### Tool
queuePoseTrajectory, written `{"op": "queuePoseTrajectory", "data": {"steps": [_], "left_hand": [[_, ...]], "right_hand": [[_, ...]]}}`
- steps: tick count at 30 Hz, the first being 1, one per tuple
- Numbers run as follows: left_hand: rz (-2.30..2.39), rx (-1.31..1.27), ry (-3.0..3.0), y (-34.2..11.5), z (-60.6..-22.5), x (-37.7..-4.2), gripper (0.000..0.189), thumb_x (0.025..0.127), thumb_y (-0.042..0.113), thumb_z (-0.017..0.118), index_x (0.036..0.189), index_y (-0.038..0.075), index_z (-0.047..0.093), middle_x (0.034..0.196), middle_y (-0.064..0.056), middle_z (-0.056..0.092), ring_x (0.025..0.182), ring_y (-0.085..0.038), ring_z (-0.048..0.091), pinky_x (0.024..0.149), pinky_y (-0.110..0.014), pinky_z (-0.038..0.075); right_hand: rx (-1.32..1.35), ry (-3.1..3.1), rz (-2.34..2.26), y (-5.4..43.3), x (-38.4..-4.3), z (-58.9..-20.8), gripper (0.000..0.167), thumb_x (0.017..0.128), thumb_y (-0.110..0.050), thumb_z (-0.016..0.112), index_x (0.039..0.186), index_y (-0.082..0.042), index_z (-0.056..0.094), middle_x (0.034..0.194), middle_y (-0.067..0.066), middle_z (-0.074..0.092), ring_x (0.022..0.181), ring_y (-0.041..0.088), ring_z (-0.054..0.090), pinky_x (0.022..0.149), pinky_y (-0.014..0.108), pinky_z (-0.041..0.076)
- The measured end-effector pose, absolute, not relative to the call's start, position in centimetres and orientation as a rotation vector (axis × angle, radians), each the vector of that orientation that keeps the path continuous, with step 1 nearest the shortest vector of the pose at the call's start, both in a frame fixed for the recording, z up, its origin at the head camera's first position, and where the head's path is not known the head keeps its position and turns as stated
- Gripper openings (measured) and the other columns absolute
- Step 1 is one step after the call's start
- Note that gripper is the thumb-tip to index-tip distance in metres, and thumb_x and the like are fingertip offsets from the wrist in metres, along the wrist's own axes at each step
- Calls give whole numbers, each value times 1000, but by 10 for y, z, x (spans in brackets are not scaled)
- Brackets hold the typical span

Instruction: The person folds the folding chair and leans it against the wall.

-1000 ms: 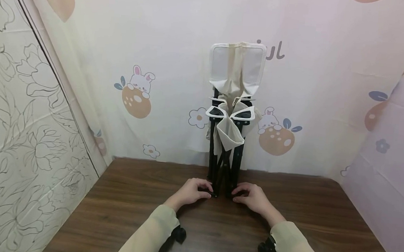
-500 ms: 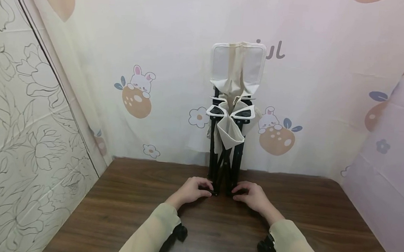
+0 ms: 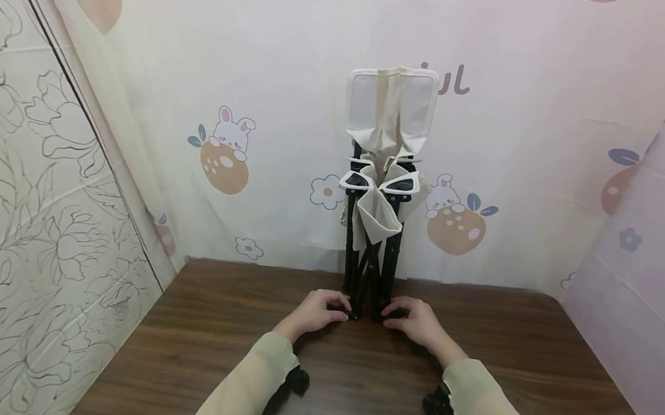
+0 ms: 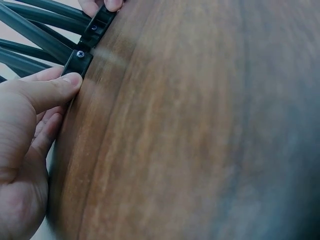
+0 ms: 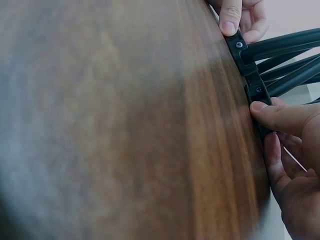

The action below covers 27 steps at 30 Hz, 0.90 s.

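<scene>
A folded chair [image 3: 379, 218], with cream fabric and black tube legs, stands upright on the brown wooden table [image 3: 354, 389] against the back wall. My left hand [image 3: 315, 312] pinches the black foot [image 4: 78, 60] at the chair's lower left, the thumb lying along its front. At the lower right, my right hand [image 3: 419, 324] pinches the other black foot [image 5: 258, 91] between thumb and fingers. Both feet lie low at the tabletop, close together in the wrist views. Some of the fingers are hidden behind the feet.
A pale wall cloth [image 3: 296, 70] with rabbit prints hangs right behind the chair. To the left runs a panel with line-drawn flowers [image 3: 46, 245]. Another printed cloth [image 3: 638, 306] borders the table's right side. Black devices [image 3: 299, 381] sit at both sleeve cuffs.
</scene>
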<state>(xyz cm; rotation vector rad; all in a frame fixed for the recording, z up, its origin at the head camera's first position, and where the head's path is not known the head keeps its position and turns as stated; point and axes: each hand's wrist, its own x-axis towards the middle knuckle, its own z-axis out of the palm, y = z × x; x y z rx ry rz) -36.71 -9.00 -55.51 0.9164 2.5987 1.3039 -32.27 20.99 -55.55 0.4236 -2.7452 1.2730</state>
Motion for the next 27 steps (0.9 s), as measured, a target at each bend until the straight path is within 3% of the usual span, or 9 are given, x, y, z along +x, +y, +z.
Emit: {"op": "queuePoseTrajectory", "data": {"steps": [12,18,27], "left_hand": [[1286,896,2601,-94,-555,-366,10,98,15,84,105,22,82,135,1,76,120,-17,70,107,-41,54],[1288,912,2590,-98,-549,-361,5,102,20,78,106,20,82,138,-3,74,130,-23,68,112,-46,52],[1195,993,2613,-114,-523,-348,18,107,20,71,122,12,77,135,-2,75,121,-18,71,105,-43,58]], "right_hand": [[441,-2767,1245,206,-325,-557,13,90,-13,90,97,-21,85,138,21,71,135,47,62,114,68,46],[506,-2787,1235,209,-326,-554,12,92,-14,87,102,-21,85,137,21,72,135,47,61,114,68,45],[697,-2774,1107,231,-312,-530,19,99,-13,81,118,-13,81,131,11,76,129,41,67,108,65,51]]}}
